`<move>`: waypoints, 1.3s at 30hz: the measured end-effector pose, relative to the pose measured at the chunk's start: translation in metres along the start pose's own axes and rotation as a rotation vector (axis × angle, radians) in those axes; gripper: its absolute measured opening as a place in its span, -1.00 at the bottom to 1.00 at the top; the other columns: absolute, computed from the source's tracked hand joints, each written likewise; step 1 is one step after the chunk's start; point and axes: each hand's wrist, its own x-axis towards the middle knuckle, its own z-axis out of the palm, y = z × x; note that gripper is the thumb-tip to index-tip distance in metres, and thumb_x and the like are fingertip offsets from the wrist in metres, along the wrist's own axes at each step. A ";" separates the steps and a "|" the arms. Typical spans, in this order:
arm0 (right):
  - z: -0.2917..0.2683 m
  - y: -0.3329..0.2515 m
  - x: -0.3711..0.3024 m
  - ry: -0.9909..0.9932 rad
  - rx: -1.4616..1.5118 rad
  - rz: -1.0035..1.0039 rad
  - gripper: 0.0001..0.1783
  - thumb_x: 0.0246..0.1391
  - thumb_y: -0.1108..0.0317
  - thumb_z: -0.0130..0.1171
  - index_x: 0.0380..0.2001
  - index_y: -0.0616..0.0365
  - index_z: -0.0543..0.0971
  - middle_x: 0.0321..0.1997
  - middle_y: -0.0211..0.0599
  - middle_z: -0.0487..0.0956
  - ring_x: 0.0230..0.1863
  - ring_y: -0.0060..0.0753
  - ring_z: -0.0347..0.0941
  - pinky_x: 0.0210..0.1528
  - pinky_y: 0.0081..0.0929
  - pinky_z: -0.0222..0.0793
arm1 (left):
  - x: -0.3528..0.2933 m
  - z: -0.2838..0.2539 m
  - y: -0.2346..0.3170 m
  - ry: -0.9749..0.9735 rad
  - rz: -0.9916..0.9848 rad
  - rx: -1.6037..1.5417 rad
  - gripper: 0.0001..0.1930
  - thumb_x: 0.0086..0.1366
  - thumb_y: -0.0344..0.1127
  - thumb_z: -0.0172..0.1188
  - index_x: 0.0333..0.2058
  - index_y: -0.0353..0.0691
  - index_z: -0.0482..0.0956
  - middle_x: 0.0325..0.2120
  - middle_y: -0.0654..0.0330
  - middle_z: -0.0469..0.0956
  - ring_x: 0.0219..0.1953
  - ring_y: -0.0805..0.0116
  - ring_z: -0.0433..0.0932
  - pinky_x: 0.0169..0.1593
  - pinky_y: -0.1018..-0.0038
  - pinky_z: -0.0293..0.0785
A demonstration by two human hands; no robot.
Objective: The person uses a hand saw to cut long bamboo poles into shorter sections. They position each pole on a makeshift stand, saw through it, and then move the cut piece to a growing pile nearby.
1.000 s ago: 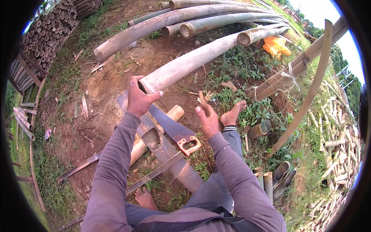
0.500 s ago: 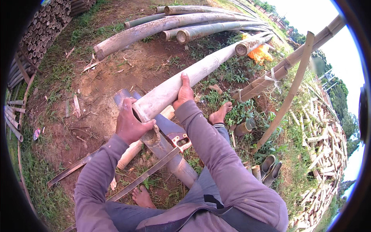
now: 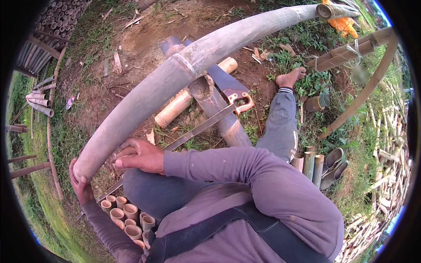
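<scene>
A long grey bamboo pole [image 3: 131,101] runs from the lower left up to the far right, bent by the lens. My left hand [image 3: 81,184] is closed around its near end, thumb on top. Beside the pole's near part is my right hand [image 3: 142,155], its fingers apart and nothing in it; whether the fingertips touch the pole I cannot tell. Under the pole's middle lies a thicker bamboo length [image 3: 226,120] with a notch in its upper end. A hand saw [image 3: 226,83] with an orange-brown handle rests beside that notch, its blade partly hidden by the pole.
A short bamboo piece [image 3: 173,109] and a long thin strip [image 3: 197,129] lie nearby. Several cut bamboo tubes [image 3: 127,215] stand by my left side. To the right are boots [image 3: 333,168], a slanting tied bamboo rail [image 3: 342,57] and a heap of split offcuts [image 3: 390,166].
The pole has come toward me and to the left, its near end now at the lower left. My left hand has moved with that end; my right hand has come off the pole's side.
</scene>
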 end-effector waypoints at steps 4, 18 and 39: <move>-0.100 -0.040 -0.075 0.349 -0.034 -0.042 -0.22 0.40 -0.06 0.21 0.39 0.37 0.36 0.28 0.10 0.59 0.22 -0.17 0.59 0.25 -0.22 0.52 | -0.004 -0.033 -0.055 0.112 0.001 -0.287 -0.20 0.31 0.06 0.31 0.37 -0.30 0.32 0.24 -0.06 0.49 0.33 0.04 0.49 0.41 0.11 0.40; -0.387 -0.251 -0.156 0.900 0.401 -0.622 0.51 -0.03 -0.35 0.55 0.62 0.27 -0.13 0.66 0.05 0.11 0.64 0.17 0.08 0.60 0.30 0.11 | -0.039 0.137 -0.129 -0.048 -0.026 -0.778 0.25 0.15 0.48 0.43 0.58 -0.06 -0.02 0.46 -0.21 0.22 0.46 -0.17 0.33 0.50 -0.12 0.30; -0.139 -0.121 0.038 0.891 0.307 -0.558 -0.19 0.18 -0.40 0.31 0.24 -0.02 0.50 0.20 -0.26 0.59 0.29 -0.04 0.46 0.40 0.11 0.32 | -0.027 -0.115 -0.119 1.066 0.250 -0.850 0.25 0.16 0.68 0.17 0.50 -0.27 0.17 0.41 -0.14 0.34 0.44 -0.17 0.35 0.47 -0.23 0.28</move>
